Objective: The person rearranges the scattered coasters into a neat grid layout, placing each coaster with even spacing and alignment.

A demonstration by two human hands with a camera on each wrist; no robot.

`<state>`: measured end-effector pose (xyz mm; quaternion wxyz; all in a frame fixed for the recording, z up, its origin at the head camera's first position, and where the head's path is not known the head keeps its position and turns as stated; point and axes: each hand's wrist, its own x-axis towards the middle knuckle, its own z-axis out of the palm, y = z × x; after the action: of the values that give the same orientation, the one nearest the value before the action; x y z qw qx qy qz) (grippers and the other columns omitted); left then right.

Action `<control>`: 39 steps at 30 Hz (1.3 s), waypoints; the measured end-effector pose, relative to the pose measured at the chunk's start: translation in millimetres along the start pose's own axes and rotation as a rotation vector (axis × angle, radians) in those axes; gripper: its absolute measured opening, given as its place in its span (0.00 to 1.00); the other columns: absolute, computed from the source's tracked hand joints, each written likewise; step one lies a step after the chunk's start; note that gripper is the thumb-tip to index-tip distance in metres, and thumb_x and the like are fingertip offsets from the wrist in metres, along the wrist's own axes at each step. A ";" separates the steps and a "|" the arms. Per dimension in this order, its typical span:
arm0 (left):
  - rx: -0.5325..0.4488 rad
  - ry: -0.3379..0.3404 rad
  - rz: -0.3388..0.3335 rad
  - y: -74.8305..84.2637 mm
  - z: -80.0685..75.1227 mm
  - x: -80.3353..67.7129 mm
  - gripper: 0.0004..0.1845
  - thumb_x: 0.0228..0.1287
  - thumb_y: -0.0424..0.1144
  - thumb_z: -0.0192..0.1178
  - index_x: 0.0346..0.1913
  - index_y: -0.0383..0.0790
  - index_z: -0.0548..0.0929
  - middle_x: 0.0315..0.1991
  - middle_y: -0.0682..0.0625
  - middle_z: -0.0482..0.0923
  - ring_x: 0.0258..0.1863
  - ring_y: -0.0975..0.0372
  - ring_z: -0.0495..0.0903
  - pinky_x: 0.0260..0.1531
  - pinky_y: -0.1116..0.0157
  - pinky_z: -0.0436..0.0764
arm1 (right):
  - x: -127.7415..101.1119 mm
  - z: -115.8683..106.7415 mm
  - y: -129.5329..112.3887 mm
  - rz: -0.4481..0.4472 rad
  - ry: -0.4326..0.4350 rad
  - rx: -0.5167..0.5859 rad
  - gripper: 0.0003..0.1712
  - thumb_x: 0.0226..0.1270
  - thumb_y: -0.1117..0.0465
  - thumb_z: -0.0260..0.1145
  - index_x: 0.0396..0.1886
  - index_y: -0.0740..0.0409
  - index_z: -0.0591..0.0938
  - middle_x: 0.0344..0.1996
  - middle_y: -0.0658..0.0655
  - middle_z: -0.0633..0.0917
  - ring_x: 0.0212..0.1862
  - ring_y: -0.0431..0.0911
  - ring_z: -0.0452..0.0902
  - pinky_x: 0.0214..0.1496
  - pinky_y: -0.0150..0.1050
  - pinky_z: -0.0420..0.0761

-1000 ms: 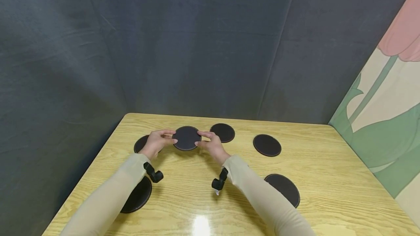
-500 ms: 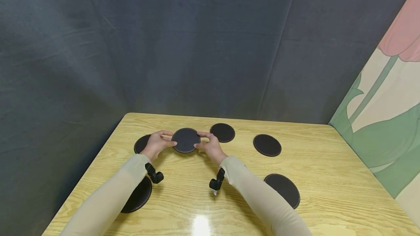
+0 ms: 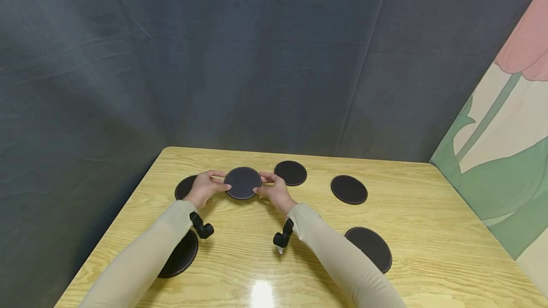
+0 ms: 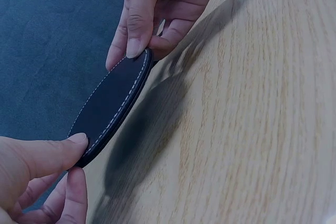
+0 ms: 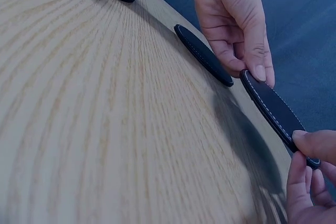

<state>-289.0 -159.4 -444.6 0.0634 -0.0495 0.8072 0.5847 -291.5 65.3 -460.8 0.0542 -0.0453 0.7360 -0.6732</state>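
Note:
Both hands hold a round black coaster with pale stitching round its edge, over the back left part of the table. My left hand pinches its left edge, thumb on top and fingers beneath. On the opposite edge my right hand pinches it likewise. In the left wrist view the coaster is raised off the wood, with its shadow falling below. Partly behind the left hand lies another coaster, and one more coaster lies just beyond the right hand.
More black coasters lie spread in an arc: a right-hand coaster, a coaster beside the right sleeve, and a coaster partly under the left forearm. Dark curtain hangs behind the wooden table; a flower-patterned panel stands right.
The held coaster has come slightly toward me with both hands, mostly in the first half second. Since then the hands have barely moved. The other coasters stay put.

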 end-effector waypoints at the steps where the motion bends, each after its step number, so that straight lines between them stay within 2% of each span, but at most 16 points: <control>1: 0.000 0.000 0.001 -0.2 0.1 0.1 0.26 0.57 0.34 0.69 0.59 0.36 0.77 0.55 0.35 0.75 0.50 0.49 0.79 0.47 0.57 0.78 | -0.2 -0.1 -0.5 0.005 0.002 0.000 0.32 0.55 0.76 0.70 0.62 0.66 0.75 0.43 0.60 0.75 0.34 0.39 0.76 0.34 0.29 0.78; 5: -0.002 -0.004 0.000 -0.8 0.1 -0.3 0.25 0.58 0.34 0.69 0.59 0.36 0.77 0.56 0.35 0.75 0.51 0.48 0.78 0.47 0.57 0.78 | 0.3 0.1 -1.8 0.010 0.010 0.006 0.31 0.54 0.75 0.70 0.61 0.65 0.76 0.40 0.58 0.74 0.31 0.40 0.72 0.31 0.29 0.77; 11: 0.003 0.001 0.002 -0.9 -0.1 -0.2 0.25 0.58 0.34 0.69 0.59 0.36 0.77 0.56 0.34 0.76 0.50 0.49 0.79 0.45 0.59 0.79 | 0.1 1.9 -4.0 0.013 0.018 -0.002 0.31 0.54 0.75 0.70 0.60 0.64 0.77 0.44 0.61 0.74 0.31 0.38 0.76 0.33 0.30 0.78; 20: -0.001 0.023 0.020 -1.2 0.4 2.6 0.24 0.55 0.32 0.71 0.56 0.34 0.80 0.51 0.37 0.77 0.49 0.50 0.77 0.44 0.62 0.80 | -1.0 2.0 -6.2 -0.002 0.011 -0.043 0.30 0.55 0.73 0.71 0.61 0.65 0.77 0.51 0.64 0.75 0.37 0.40 0.76 0.37 0.31 0.77; 24: 0.013 0.034 0.041 -0.4 1.3 1.1 0.24 0.52 0.32 0.72 0.53 0.31 0.81 0.46 0.37 0.78 0.45 0.51 0.78 0.39 0.64 0.80 | 0.1 1.4 -5.0 -0.003 0.008 -0.053 0.31 0.55 0.73 0.71 0.61 0.65 0.76 0.52 0.64 0.75 0.42 0.43 0.76 0.37 0.28 0.76; 28: 0.024 0.042 0.025 -1.6 3.9 3.2 0.23 0.54 0.31 0.71 0.54 0.32 0.80 0.48 0.37 0.78 0.45 0.51 0.78 0.40 0.63 0.80 | 1.1 0.8 -4.1 0.009 0.013 -0.073 0.31 0.55 0.73 0.71 0.62 0.64 0.77 0.53 0.64 0.76 0.45 0.47 0.76 0.36 0.28 0.75; 39: 0.142 0.042 -0.011 1.1 12.4 6.6 0.22 0.54 0.30 0.70 0.54 0.33 0.80 0.50 0.36 0.79 0.48 0.49 0.79 0.45 0.59 0.81 | 5.2 -0.7 0.1 0.042 0.028 -0.187 0.31 0.55 0.72 0.72 0.62 0.63 0.77 0.55 0.63 0.77 0.53 0.50 0.75 0.41 0.29 0.79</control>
<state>-295.2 -147.3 -448.4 0.0529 -0.0615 0.8475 0.5246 -296.7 65.4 -460.9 0.0536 -0.0250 0.7971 -0.6010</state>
